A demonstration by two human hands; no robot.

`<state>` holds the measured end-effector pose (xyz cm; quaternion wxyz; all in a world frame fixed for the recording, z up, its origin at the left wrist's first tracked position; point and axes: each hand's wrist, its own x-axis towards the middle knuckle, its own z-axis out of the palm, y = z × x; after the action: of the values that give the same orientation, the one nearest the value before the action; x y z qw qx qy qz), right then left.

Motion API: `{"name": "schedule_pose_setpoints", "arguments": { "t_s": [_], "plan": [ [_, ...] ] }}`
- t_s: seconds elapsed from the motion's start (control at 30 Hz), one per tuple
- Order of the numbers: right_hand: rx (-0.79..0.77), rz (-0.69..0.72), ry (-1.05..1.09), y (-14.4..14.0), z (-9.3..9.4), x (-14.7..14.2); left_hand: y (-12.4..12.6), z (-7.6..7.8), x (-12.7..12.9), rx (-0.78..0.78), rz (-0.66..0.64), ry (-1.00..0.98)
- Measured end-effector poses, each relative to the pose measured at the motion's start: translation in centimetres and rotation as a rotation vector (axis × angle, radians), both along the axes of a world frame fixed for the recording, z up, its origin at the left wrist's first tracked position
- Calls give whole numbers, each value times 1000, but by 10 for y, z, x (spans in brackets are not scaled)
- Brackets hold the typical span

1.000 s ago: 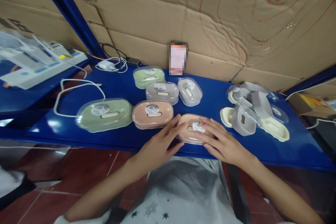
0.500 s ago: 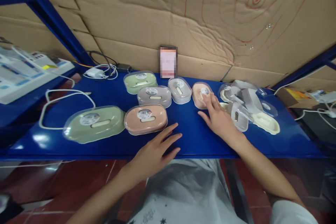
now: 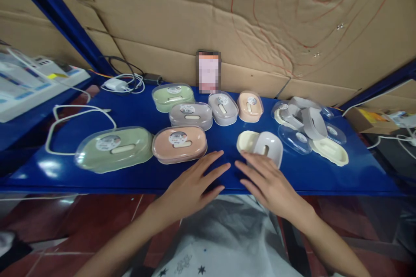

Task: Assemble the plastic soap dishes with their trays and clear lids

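Note:
My left hand [image 3: 196, 181] hovers over the front of the blue table, fingers spread, holding nothing. It is nearest to a peach oval box [image 3: 178, 151] with a clear lid and a round sticker. My right hand [image 3: 264, 177] has its fingers stretched out over a pale grey oval shell [image 3: 274, 143] with a slot. That shell leans on a shallow cream tray [image 3: 245, 139]. Whether the fingertips touch these parts, I cannot tell. Behind them stands a smaller peach box [image 3: 250, 110], lidded. Loose to the right lies a clear lid [image 3: 295, 138] with a sticker.
Lidded boxes, green [image 3: 117, 156] and grey [image 3: 190, 121] among them, stand left and centre. Several loose shells [image 3: 313, 123] and a cream tray [image 3: 338, 151] lie at the right. A phone-like screen [image 3: 208, 71] leans against the cardboard [image 3: 162, 17]; a white cable [image 3: 81, 108] loops at left.
My right hand has left the smaller peach box and come towards me. The pale shell and a cream tray have shifted left, away from the clear lid. My left hand has barely moved.

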<state>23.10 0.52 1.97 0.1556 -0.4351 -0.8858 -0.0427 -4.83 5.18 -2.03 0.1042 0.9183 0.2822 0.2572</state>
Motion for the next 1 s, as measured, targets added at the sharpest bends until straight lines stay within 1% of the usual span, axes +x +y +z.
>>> {"name": "schedule_pose_setpoints", "arguments": {
  "t_s": [0.03,0.07,0.1,0.2,0.23,0.37,0.43,0.53,0.6,0.7,0.8,0.93,1.0],
  "plan": [
    [-3,73,19,-2,1,-3,0,0,1,35,-2,13],
    [6,105,33,-3,1,-5,1,1,2,64,-4,30],
    [25,94,43,-4,0,-5,1,2,2,85,-3,48],
    [70,-54,52,-7,-5,-1,1,3,4,109,2,94],
    [74,-85,57,-9,-6,3,1,3,4,108,0,105],
    [48,-80,109,-19,-8,25,0,4,3,91,-36,119],
    [50,-104,121,-24,-9,41,0,5,4,92,-40,121],
    [133,-202,132,-26,-15,61,1,6,6,88,-6,144],
    [208,-256,162,-23,-21,67,1,7,8,72,3,158],
    [284,-302,227,-15,-30,62,1,9,8,54,-47,164],
    [261,-321,209,-8,-33,51,0,11,6,67,-114,159],
    [207,-357,185,-6,-33,49,0,11,5,92,-57,155],
    [186,-369,224,-7,-32,52,0,10,5,93,-64,161]
  ]
}}
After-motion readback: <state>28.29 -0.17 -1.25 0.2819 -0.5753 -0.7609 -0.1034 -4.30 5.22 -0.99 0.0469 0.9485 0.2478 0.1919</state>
